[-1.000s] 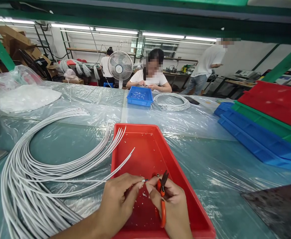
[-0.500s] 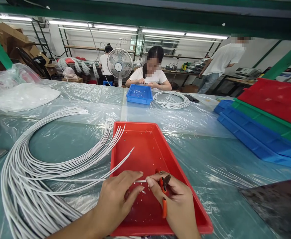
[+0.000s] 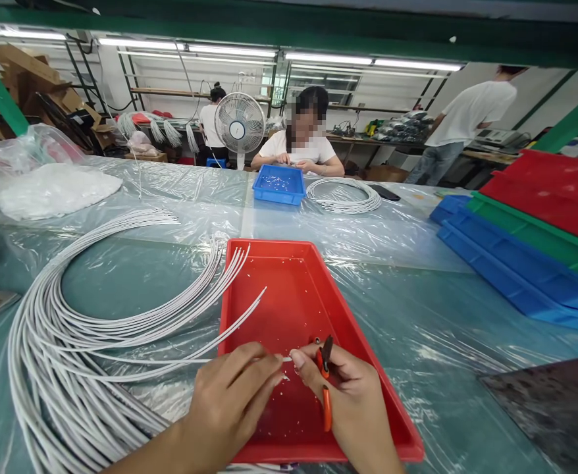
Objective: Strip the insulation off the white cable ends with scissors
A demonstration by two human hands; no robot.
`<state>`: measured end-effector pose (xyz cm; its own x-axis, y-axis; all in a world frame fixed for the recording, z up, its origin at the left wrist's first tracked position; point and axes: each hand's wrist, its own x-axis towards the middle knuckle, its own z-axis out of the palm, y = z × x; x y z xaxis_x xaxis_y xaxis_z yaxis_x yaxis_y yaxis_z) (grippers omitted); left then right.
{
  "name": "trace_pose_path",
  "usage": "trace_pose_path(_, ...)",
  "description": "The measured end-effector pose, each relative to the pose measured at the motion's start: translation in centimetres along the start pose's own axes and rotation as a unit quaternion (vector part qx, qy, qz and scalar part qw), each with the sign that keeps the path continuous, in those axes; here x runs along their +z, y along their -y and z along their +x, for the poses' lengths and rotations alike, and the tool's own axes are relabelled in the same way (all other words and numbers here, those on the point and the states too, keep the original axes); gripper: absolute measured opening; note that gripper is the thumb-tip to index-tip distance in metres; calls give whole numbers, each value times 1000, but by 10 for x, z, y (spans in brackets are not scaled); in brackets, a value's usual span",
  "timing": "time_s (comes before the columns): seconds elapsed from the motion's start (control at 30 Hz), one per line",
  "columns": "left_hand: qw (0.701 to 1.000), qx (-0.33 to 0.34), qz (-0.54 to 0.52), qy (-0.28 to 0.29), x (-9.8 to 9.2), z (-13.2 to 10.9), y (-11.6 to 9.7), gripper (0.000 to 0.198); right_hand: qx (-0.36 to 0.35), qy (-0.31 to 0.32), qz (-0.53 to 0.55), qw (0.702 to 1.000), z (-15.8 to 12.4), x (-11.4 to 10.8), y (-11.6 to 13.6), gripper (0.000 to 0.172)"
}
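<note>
Over the red tray [image 3: 279,296], my left hand [image 3: 237,395] has its thumb and fingers closed round a thin white cable [image 3: 197,360] near its end. The cable's tip reaches my right hand [image 3: 351,395], whose thumb and forefinger pinch it. Orange-handled cutters [image 3: 325,388] rest in the same right hand, dark jaws pointing up. White scraps lie scattered in the tray. To the left, a big looped bundle of white-grey cables [image 3: 37,329] spreads on the table, several ends lying over the tray's left rim.
Across the table a person [image 3: 309,141] works behind a blue tray [image 3: 279,184] and a cable coil [image 3: 343,196]. Stacked red, green and blue trays [image 3: 526,243] stand right. A plastic bag [image 3: 54,191] lies far left, a dark plate [image 3: 555,401] lower right.
My left thumb and fingers have come together on the cable, nearer my right hand. The cutters' jaws have turned more upright. The standing person at the back has shifted right.
</note>
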<state>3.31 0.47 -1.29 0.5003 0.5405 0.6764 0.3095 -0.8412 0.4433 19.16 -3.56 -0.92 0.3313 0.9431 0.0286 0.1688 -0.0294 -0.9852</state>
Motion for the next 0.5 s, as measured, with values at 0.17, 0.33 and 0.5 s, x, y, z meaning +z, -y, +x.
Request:
trace_pose_path(0.17, 902, -284, -294, 139, 1, 0, -15, 25, -14, -40, -17, 999, -6, 2, 9, 24)
trace_pose_path(0.33, 714, -468, -518, 56, 3, 7, -16, 31, 56, -16, 94, 994, -8, 9, 16, 27)
trace_pose_path(0.5, 693, -468, -547, -33, 0, 6, -11, 16, 126, 59, 205, 969, -12, 21, 14, 29)
